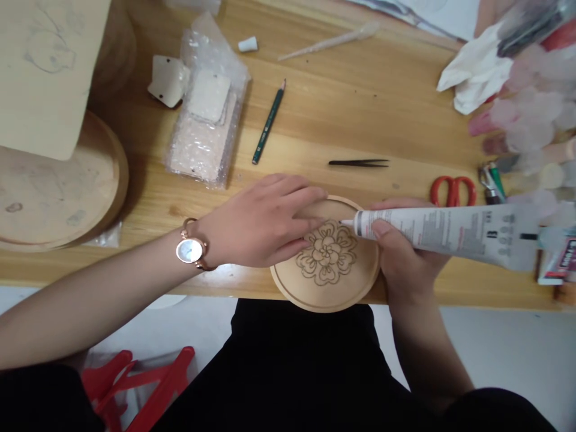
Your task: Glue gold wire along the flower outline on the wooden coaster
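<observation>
See one tube (450, 231) held in the right fingers (392, 236), thumb on top, nearly level. Note its nozzle (348, 222) pointing toward the left fingers (310, 197), at the upper right edge of one drawn flower (327, 249); touching or just above, cannot tell. Find one round wooden disc (328, 273) between both sets of fingers, slightly past the near edge of the desk (387, 120). See the left fingers a little apart over its left part; gripping underneath or merely resting, cannot tell.

Probably a light, soft-walled tube, quick to give under pressure; best taken near the nozzle end, with a mild squeeze. Probably a light, stiff, sturdy disc, smooth enough to slide; best taken by the rim, clear of the flower.

Count, beyond the left fingers, one pencil (269, 123), one cap (247, 44) and one pipette (328, 42); farther left of them, one wrapped pack (202, 129). Count one pair of tweezers (342, 162) beyond the nozzle, one pair of scissors (454, 189) just beyond the right fingers, and, far right of those, several pots (531, 120), too blurred to number.
</observation>
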Demonstrator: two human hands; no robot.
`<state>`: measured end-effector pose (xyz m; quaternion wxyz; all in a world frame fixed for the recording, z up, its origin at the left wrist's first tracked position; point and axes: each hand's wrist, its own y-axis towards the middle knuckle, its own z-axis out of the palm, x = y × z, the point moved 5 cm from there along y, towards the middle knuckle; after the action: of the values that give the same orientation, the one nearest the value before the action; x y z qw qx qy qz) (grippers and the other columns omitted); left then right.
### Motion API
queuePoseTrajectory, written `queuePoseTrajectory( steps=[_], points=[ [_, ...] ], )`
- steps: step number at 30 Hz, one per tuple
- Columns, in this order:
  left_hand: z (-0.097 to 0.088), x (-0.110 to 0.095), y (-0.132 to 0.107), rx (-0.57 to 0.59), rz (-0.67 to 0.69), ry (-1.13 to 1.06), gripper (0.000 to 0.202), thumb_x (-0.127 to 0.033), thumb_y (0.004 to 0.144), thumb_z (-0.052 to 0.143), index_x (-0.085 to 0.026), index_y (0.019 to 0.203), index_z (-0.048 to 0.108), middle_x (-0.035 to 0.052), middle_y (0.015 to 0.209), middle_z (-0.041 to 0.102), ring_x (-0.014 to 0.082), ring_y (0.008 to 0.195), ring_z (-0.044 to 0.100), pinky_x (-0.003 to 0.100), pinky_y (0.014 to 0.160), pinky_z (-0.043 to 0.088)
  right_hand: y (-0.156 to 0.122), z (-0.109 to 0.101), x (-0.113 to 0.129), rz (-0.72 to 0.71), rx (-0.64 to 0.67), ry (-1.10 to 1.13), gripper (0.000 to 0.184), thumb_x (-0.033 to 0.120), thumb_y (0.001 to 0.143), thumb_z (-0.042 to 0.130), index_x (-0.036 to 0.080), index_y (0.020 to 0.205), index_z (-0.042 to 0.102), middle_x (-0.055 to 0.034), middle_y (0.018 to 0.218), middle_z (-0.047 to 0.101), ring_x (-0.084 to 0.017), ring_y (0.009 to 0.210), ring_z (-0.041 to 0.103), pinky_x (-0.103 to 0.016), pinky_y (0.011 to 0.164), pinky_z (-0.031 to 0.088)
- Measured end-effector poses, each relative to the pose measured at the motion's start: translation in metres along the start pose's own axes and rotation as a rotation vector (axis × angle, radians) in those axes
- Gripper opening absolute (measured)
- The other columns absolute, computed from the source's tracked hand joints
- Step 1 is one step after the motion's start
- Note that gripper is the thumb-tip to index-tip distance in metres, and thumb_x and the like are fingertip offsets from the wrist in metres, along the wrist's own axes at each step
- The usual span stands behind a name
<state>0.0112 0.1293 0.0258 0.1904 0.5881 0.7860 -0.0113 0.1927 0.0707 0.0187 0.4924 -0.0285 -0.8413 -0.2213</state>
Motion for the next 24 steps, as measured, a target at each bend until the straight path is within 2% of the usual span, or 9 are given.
queuePoseTrajectory(
  steps=[3, 6, 8, 9, 11, 14, 18, 20, 24],
  points=[
    [-0.001, 0.000, -0.001, -0.017, -0.006, -0.013, 0.030, -0.035, 0.094, 0.049, -0.019, 0.109, 0.069, 0.0139, 0.128, 0.058, 0.0301, 0.114, 0.055, 0.046, 0.093, 0.049, 0.005, -0.007, -0.002, -0.045, -0.112, 0.040, 0.014, 0.031, 0.083, 0.065, 0.030, 0.096, 0.069, 0.0012, 0.093, 0.067, -0.019, 0.083, 0.064, -0.037, 0.077, 0.053],
    [-0.001, 0.000, -0.001, -0.020, -0.008, -0.016, 0.029, -0.034, 0.094, 0.049, -0.019, 0.109, 0.069, 0.0137, 0.128, 0.058, 0.0297, 0.113, 0.055, 0.045, 0.093, 0.049, 0.017, -0.022, 0.003, -0.177, -0.125, -0.191, 0.033, 0.029, 0.083, 0.065, 0.036, 0.115, 0.064, -0.0009, 0.106, 0.064, -0.021, 0.090, 0.063, -0.040, 0.083, 0.051],
    [-0.001, 0.000, -0.002, -0.020, -0.012, -0.013, 0.029, -0.033, 0.094, 0.048, -0.019, 0.109, 0.069, 0.0131, 0.127, 0.058, 0.0290, 0.112, 0.055, 0.044, 0.091, 0.049, 0.028, -0.032, 0.001, -0.263, -0.027, -0.458, 0.046, 0.026, 0.082, 0.067, 0.036, 0.126, 0.059, -0.0035, 0.107, 0.064, -0.023, 0.094, 0.060, -0.040, 0.085, 0.048],
    [-0.001, -0.001, -0.002, -0.023, -0.012, -0.012, 0.029, -0.033, 0.094, 0.049, -0.019, 0.109, 0.069, 0.0130, 0.127, 0.059, 0.0286, 0.111, 0.056, 0.044, 0.091, 0.049, 0.033, -0.038, -0.002, -0.295, 0.010, -0.607, 0.046, 0.028, 0.082, 0.066, 0.036, 0.127, 0.059, -0.0045, 0.104, 0.063, -0.023, 0.095, 0.059, -0.040, 0.087, 0.046],
    [-0.001, -0.001, -0.002, -0.026, -0.012, -0.008, 0.028, -0.033, 0.094, 0.049, -0.020, 0.109, 0.069, 0.0131, 0.127, 0.059, 0.0284, 0.109, 0.056, 0.044, 0.089, 0.049, 0.046, -0.051, -0.013, -0.279, 0.074, -0.680, 0.036, 0.031, 0.084, 0.065, 0.036, 0.119, 0.065, -0.0042, 0.099, 0.061, -0.021, 0.092, 0.058, -0.038, 0.084, 0.044],
    [-0.001, -0.002, -0.001, -0.032, -0.011, 0.003, 0.028, -0.032, 0.094, 0.049, -0.020, 0.108, 0.069, 0.0137, 0.127, 0.059, 0.0289, 0.109, 0.056, 0.044, 0.088, 0.049, 0.059, -0.057, -0.035, -0.267, 0.266, -0.791, 0.031, 0.036, 0.084, 0.065, 0.037, 0.115, 0.068, -0.0043, 0.098, 0.063, -0.019, 0.082, 0.055, -0.034, 0.072, 0.042],
    [-0.001, -0.002, -0.001, -0.037, -0.001, 0.009, 0.028, -0.033, 0.094, 0.049, -0.019, 0.108, 0.069, 0.0137, 0.126, 0.060, 0.0280, 0.107, 0.057, 0.043, 0.086, 0.049, 0.061, -0.055, -0.046, -0.415, 0.417, -0.872, 0.038, 0.020, 0.085, 0.056, 0.039, 0.116, 0.067, -0.0057, 0.103, 0.064, -0.020, 0.080, 0.054, -0.034, 0.069, 0.038],
    [-0.001, -0.001, -0.001, -0.046, 0.006, 0.019, 0.028, -0.033, 0.095, 0.048, -0.020, 0.108, 0.070, 0.0134, 0.125, 0.060, 0.0275, 0.107, 0.057, 0.042, 0.085, 0.049, 0.061, -0.055, -0.043, -0.483, 0.458, -0.878, 0.041, 0.017, 0.082, 0.056, 0.038, 0.116, 0.067, -0.0060, 0.103, 0.064, -0.019, 0.077, 0.054, -0.033, 0.065, 0.036],
    [-0.002, -0.002, -0.001, -0.063, 0.013, 0.040, 0.028, -0.033, 0.095, 0.048, -0.020, 0.106, 0.070, 0.0127, 0.125, 0.060, 0.0275, 0.106, 0.057, 0.042, 0.084, 0.050, 0.068, -0.054, -0.020, -0.529, 0.388, -0.903, 0.028, 0.022, 0.086, 0.052, 0.032, 0.103, 0.072, -0.0073, 0.095, 0.065, -0.018, 0.073, 0.052, -0.032, 0.060, 0.034]
  ],
)
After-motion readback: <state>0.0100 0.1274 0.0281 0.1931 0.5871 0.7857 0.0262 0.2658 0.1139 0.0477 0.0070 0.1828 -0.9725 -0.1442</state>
